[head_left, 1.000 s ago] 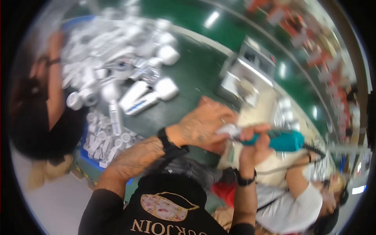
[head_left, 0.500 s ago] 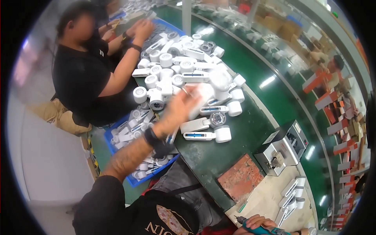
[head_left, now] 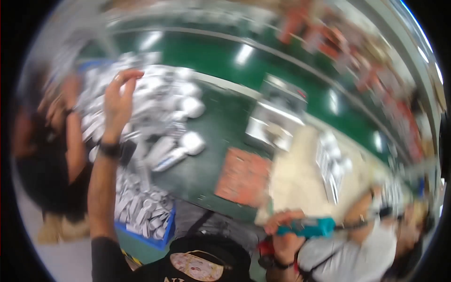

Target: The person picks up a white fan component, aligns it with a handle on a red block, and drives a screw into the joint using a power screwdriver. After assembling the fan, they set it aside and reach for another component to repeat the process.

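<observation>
My left hand (head_left: 118, 101) is raised over a heap of white devices (head_left: 159, 87) with round heads and flat handles, like small handheld fans. Its fingers are bent and apart, with nothing visible between them. In my right hand (head_left: 284, 231), low and right of centre, is a teal electric screwdriver (head_left: 310, 227), my fingers wrapped round its body. A white device with a round head (head_left: 191, 142) lies at the heap's near right edge. Motion blur hides fine detail.
A blue crate (head_left: 167, 232) of similar white parts stands below the table's near left edge. A worn red board (head_left: 243, 176), a silver box-shaped machine (head_left: 275, 122) and several white devices (head_left: 332, 162) are on the right. Co-workers sit at left (head_left: 51, 164) and right (head_left: 352, 258).
The view has swung right, so the heap now sits farther left and the red board nearer the middle. My left hand has come up off the devices. My right hand still holds the screwdriver.
</observation>
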`<state>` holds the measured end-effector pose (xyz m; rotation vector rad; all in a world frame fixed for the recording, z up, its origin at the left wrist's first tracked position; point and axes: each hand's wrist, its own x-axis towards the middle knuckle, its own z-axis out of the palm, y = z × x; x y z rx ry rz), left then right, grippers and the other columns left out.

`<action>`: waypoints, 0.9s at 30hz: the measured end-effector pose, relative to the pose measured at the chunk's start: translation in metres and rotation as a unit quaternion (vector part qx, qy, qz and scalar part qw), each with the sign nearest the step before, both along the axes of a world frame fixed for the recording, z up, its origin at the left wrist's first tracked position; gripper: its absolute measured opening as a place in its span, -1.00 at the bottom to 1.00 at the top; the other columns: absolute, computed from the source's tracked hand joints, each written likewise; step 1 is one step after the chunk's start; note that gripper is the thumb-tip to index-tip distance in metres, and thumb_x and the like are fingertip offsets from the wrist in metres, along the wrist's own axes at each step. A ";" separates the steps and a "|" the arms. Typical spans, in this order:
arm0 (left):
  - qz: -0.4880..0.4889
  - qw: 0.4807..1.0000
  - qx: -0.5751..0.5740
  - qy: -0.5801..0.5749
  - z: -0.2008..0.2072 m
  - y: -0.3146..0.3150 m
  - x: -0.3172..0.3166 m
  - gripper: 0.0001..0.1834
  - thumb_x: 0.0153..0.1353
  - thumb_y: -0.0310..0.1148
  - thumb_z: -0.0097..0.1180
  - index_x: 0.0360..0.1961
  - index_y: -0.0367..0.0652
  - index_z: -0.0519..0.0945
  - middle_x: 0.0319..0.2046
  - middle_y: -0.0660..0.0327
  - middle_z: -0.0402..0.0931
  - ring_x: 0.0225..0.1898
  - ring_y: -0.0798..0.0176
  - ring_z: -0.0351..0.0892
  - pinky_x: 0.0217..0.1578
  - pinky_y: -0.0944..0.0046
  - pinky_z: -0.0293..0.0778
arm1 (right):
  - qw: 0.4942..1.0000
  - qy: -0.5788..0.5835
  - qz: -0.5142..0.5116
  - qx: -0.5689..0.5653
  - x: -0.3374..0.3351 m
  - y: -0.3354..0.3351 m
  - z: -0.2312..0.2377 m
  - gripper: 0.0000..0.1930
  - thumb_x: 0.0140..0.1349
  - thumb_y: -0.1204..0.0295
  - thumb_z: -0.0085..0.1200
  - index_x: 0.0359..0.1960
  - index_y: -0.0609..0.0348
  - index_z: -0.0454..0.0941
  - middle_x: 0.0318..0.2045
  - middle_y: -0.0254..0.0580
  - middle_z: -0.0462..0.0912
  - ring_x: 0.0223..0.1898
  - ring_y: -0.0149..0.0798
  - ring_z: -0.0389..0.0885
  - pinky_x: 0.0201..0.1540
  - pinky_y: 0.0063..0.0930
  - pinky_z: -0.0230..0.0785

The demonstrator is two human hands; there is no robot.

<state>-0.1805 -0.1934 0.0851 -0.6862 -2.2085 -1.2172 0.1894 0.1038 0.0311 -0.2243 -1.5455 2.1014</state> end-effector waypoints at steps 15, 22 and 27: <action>-0.268 0.934 -0.083 -0.221 -0.135 0.477 0.185 -0.28 0.17 0.12 0.22 0.00 -0.43 0.48 -0.05 -0.22 0.55 0.03 -0.23 0.57 0.09 -0.02 0.48 | 0.997 -0.060 -0.042 0.005 0.064 0.009 0.012 -0.38 0.18 0.00 0.36 -0.14 0.37 0.40 -0.50 -0.12 0.50 -0.46 -0.25 0.51 -0.39 -0.38 0.39; -0.197 0.956 -0.118 -0.184 -0.140 0.457 0.162 -0.52 0.13 -0.01 0.24 -0.22 -0.28 0.62 -0.26 -0.03 0.68 -0.19 -0.08 0.68 -0.08 0.05 0.56 | 0.997 -0.041 -0.058 0.018 0.066 0.032 0.003 -0.40 0.19 0.02 0.35 -0.11 0.37 0.44 -0.46 -0.12 0.54 -0.43 -0.25 0.54 -0.36 -0.40 0.42; -0.372 0.865 -0.080 -0.327 -0.062 0.348 0.198 -0.68 0.19 -0.17 0.29 -0.18 -0.19 0.68 -0.28 0.11 0.71 -0.23 0.15 0.69 0.01 0.16 0.48 | 0.975 -0.053 -0.189 0.102 0.028 0.063 -0.008 -0.45 0.30 0.11 0.26 0.02 0.40 0.44 -0.42 -0.16 0.57 -0.34 -0.23 0.59 -0.21 -0.33 0.49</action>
